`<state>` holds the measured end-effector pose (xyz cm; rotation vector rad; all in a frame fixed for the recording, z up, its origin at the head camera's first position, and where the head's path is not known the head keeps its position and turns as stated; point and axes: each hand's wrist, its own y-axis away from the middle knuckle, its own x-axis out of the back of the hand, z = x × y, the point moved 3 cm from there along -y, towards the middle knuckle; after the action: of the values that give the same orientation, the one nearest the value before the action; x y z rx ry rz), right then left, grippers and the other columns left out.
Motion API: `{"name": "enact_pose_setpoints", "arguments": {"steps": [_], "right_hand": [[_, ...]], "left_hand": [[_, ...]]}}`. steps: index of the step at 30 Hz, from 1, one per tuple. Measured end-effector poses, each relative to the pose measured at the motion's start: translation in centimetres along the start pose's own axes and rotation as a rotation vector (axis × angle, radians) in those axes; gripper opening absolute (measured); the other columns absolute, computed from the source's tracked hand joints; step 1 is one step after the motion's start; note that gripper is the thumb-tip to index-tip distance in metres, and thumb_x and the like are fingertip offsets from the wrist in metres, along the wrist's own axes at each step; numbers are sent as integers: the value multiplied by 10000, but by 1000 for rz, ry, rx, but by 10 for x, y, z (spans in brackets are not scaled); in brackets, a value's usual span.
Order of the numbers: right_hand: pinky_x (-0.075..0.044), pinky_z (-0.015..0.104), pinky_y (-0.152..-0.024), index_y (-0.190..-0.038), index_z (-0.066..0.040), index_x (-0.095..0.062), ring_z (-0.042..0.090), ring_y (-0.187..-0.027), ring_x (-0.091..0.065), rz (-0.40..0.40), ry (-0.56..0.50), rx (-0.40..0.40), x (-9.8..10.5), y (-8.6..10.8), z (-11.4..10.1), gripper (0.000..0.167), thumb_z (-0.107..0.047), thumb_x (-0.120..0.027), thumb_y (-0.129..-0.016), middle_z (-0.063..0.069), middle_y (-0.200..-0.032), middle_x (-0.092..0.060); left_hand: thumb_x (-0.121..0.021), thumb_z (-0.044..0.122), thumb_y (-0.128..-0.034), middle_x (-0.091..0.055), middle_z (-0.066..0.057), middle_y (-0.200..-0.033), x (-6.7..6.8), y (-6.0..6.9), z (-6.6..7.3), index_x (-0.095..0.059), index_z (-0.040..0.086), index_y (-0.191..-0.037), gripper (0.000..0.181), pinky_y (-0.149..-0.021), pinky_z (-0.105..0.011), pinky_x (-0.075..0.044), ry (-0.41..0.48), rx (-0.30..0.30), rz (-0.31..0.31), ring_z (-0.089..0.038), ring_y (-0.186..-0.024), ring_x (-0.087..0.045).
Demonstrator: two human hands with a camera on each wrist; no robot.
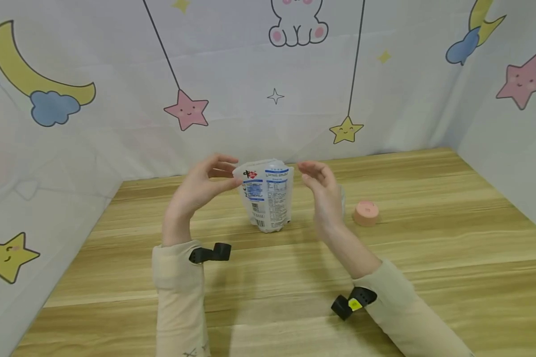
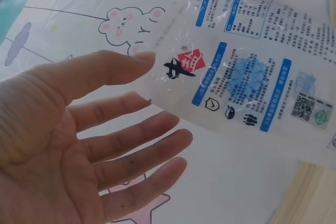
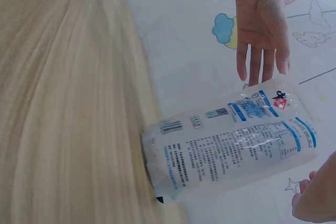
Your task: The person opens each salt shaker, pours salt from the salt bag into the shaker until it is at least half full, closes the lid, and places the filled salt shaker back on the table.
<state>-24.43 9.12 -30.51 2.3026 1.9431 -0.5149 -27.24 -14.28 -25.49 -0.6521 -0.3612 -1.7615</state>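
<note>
A white plastic salt bag (image 1: 268, 198) with blue print and a red diamond logo stands upright on the table. My left hand (image 1: 201, 186) is at its upper left edge, the thumb tip overlapping that edge in the head view. In the left wrist view the left hand (image 2: 100, 124) has its fingers spread beside the bag (image 2: 236, 77); whether the fingertips touch it is hard to tell. To the right of the bag, slightly apart from it, my right hand (image 1: 323, 198) has bent, relaxed fingers and holds nothing. Only part of the right hand (image 3: 317, 195) shows in the right wrist view.
A pink round object (image 1: 366, 213) sits on the wooden table (image 1: 268, 307) right of the right hand. Behind that hand, a pale object (image 1: 343, 201) is mostly hidden. A white cloth (image 1: 250, 69) with stars and moons hangs behind and beside the table.
</note>
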Motion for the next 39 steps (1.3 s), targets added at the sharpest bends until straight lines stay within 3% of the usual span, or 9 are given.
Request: {"name": "enact_pose_setpoints", "arguments": {"steps": [12, 19, 27, 34, 39], "right_hand": [[-366, 288, -1095, -1223, -26, -517, 130, -1220, -528, -12, 19, 57, 4, -1, -19, 297, 12, -493, -929, 59, -1270, -595], [-381, 285, -1067, -1191, -40, -542, 135, -1218, -521, -20, 63, 56, 9, 0, -30, 258, -1, -509, -938, 40, -1270, -602], [-373, 315, -1099, -1180, -59, -557, 151, -1237, -506, -66, 185, 107, 15, -1, -41, 252, -15, -519, -935, 30, -1268, -601], [-407, 311, -1040, -1124, -119, -605, 171, -1211, -523, -92, 255, 198, 26, -4, -57, 201, -58, -542, -943, 13, -1216, -640], [-400, 369, -1065, -1139, -93, -603, 141, -1234, -525, -201, 364, 252, 33, -7, -65, 203, -65, -534, -951, 32, -1223, -638]], "left_hand": [[-698, 236, -880, -584, -123, -1284, 1, 4, 9, -546, 118, -1290, 454, -997, -501, -454, 23, -51, 62, -292, -1222, -550], [-696, 215, -882, -612, -142, -1232, 1, 3, 12, -564, 91, -1264, 423, -1001, -466, -467, 42, -98, 131, -286, -1171, -581], [-699, 197, -877, -616, -131, -1220, 0, 4, 21, -567, 86, -1262, 422, -1032, -417, -462, 96, -139, 192, -255, -1160, -578], [-697, 188, -879, -620, -122, -1213, 0, 4, 25, -570, 95, -1263, 415, -1028, -411, -460, 148, -167, 243, -243, -1152, -583], [-700, 174, -877, -623, -125, -1212, -1, 5, 26, -574, 91, -1258, 409, -1026, -407, -464, 165, -175, 249, -237, -1150, -586]]}}
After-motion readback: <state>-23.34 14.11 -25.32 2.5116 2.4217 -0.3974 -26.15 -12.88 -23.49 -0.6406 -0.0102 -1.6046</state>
